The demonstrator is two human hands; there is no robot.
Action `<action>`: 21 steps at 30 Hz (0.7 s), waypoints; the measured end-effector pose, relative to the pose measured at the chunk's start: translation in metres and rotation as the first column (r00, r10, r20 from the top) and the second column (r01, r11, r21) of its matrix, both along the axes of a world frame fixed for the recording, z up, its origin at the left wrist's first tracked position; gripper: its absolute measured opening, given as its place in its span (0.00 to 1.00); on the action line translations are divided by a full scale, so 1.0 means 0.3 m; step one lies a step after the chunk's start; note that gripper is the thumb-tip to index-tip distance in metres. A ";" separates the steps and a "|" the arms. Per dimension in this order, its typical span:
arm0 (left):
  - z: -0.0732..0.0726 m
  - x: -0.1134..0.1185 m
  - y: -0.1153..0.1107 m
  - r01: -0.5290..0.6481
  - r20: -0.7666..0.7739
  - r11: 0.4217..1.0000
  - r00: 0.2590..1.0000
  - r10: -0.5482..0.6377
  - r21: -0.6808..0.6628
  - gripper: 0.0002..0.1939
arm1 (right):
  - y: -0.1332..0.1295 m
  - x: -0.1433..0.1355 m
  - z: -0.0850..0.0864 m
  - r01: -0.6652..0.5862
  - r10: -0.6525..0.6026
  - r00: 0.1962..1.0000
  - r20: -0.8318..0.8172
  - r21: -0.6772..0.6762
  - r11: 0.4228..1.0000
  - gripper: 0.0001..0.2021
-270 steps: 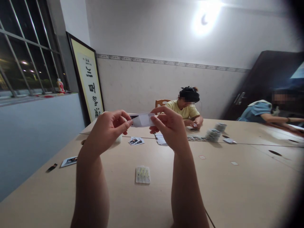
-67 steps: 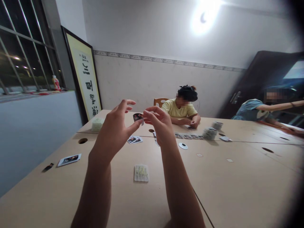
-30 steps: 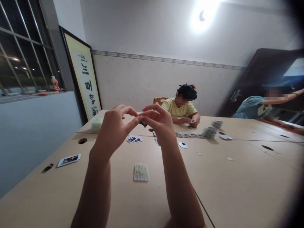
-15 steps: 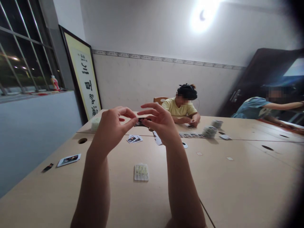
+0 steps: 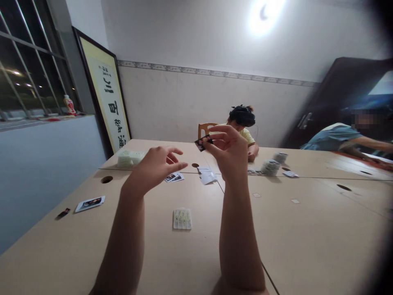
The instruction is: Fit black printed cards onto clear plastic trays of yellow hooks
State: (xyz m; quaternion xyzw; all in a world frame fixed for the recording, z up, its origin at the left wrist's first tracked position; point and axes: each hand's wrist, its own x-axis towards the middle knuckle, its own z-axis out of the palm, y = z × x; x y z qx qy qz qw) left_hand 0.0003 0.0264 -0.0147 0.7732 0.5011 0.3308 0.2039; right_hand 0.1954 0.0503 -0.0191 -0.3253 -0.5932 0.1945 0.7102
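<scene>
Pinched between the thumb and fingers of my right hand [image 5: 229, 149] is a small dark picture card [image 5: 202, 143], raised above the table and tilted. My left hand [image 5: 159, 166] hovers to the left of it, fingers apart, holding nothing. Below both hands a clear plastic case [image 5: 182, 219] with pale yellowish contents lies flat on the table [image 5: 172, 262]. Beyond my left hand lie some picture cards with white borders [image 5: 174, 177]. White papers [image 5: 207, 175] rest near my right wrist.
At left lie a white picture packet [image 5: 90, 204] and a small dark card [image 5: 63, 213]. Pale plastic cases [image 5: 130, 158] stand at the back left, with stacked cases [image 5: 270, 167] at the right. A person in yellow [image 5: 245, 135] sits opposite; another in blue [image 5: 331, 135] leans at the far right.
My left hand has let go of the picture card and moved a little down. My right hand has lifted the card up and to the right.
</scene>
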 end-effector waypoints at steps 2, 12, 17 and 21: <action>-0.010 0.033 0.022 0.061 -0.169 0.995 0.983 -0.073 -0.075 0.28 | -0.004 0.024 0.005 0.003 -0.003 1.000 -0.023 0.002 1.000 0.16; -0.187 0.241 0.149 0.151 -0.628 0.923 0.693 -0.354 -0.354 0.20 | -0.072 0.087 0.025 -0.044 0.048 0.998 -0.046 0.085 0.995 0.19; -0.321 0.237 0.130 0.107 -0.733 0.906 0.552 -0.397 -0.410 0.30 | -0.078 0.109 0.028 -0.046 0.051 0.993 -0.107 0.053 0.998 0.18; -0.384 0.219 0.117 0.083 -0.751 0.902 0.525 -0.401 -0.423 0.46 | -0.060 0.119 0.028 -0.021 0.031 0.979 -0.201 0.052 0.998 0.17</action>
